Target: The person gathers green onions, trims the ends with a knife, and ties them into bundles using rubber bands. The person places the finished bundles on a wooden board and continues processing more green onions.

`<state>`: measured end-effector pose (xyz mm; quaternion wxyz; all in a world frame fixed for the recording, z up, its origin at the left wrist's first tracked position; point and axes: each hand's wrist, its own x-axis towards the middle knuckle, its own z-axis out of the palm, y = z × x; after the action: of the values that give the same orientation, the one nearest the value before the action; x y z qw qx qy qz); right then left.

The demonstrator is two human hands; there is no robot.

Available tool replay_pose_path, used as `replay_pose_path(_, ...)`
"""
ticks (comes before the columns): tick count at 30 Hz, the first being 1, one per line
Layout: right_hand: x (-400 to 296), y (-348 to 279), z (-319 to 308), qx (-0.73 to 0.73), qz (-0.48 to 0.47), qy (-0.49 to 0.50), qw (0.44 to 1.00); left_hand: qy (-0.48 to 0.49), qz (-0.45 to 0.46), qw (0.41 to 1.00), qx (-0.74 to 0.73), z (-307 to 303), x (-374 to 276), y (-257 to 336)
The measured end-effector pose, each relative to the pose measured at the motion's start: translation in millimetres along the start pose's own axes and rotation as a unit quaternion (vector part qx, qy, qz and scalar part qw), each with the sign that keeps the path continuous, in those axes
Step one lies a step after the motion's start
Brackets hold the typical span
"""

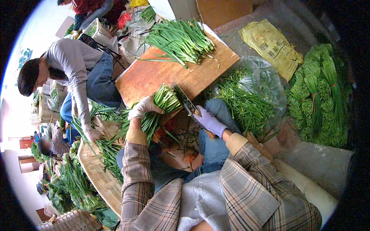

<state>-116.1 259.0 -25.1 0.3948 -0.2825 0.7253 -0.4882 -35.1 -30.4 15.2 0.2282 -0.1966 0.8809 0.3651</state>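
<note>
My left hand (145,107), in a white glove, grips a bunch of long green stalks (167,99), likely garlic chives, at the near edge of a wooden board (144,72). The pale cut ends point right, and the leaves hang down below my wrist. In a purple glove, my right hand (209,120) holds a broad-bladed knife (184,99) by its handle. The dark blade stands right beside the pale ends; whether it touches them I cannot tell. A loose pile of the same greens (182,42) lies at the board's far end.
A clear plastic bag (260,75) with cut greens (245,101) lies right of my knee. Tied bundles (318,95) and a yellow woven sack (270,46) are farther right. At left, a co-worker's gloved hand (93,135) reaches into a plastic crate (99,173) holding greens.
</note>
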Motion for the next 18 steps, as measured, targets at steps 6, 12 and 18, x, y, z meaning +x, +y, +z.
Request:
replay_pose_path(6, 3, 18, 0, 0.009, -0.012, 0.0, 1.0, 0.022, 0.014, 1.0, -0.012, 3, -3, 9)
replay_pose_path(12, 27, -1, 18, -0.124, 0.007, -0.012, 0.992, 0.081, 0.008, 0.997, -0.008, 13, -4, -1)
replay_pose_path(18, 51, -21, 21, -0.136, -0.012, 0.016, 0.99, 0.147, 0.028, 0.989, 0.0, 18, -21, 4)
